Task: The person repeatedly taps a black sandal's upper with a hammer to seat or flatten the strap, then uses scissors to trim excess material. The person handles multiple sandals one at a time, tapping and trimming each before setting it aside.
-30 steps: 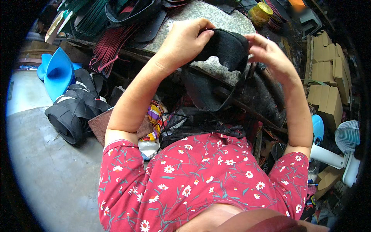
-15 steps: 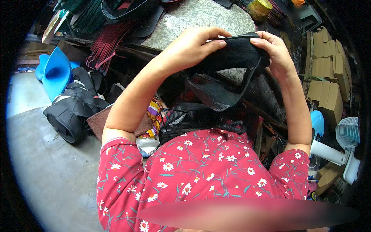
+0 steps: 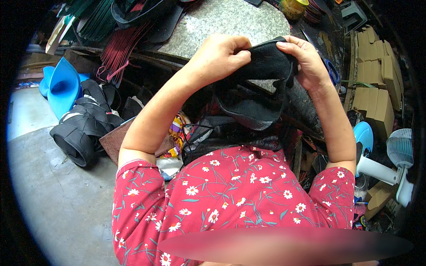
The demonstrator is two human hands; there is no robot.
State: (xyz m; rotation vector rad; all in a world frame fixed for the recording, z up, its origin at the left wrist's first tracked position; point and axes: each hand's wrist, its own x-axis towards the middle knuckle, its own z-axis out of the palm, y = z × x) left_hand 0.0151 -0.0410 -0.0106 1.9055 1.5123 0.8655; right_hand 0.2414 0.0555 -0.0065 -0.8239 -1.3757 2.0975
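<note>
In front of my chest, over the near edge of the stone slab [image 3: 230, 24], I hold up a floppy black shoe upper [image 3: 271, 60] with a gap in its middle. My left hand [image 3: 222, 55] is closed on its upper left edge, fingers curled and thumb pressed against them. On the upper right, my right hand [image 3: 308, 62] pinches the rim between thumb and fingers. A lower black band of the piece hangs toward my lap, where it blends with other dark material.
Red strips [image 3: 122, 57] hang off the bench at the left. Beyond my left arm lie stacked black uppers [image 3: 84, 128] and blue curved sheets [image 3: 66, 86]. Cardboard boxes [image 3: 372, 104] and a white fan [image 3: 399, 148] stand at the right. A blue loop handle [image 3: 332, 72] lies past my right hand.
Both hands have shifted slightly left with the upper. My left fingers have curled into a tighter grip. The blue loop handle now shows beside my right wrist.
</note>
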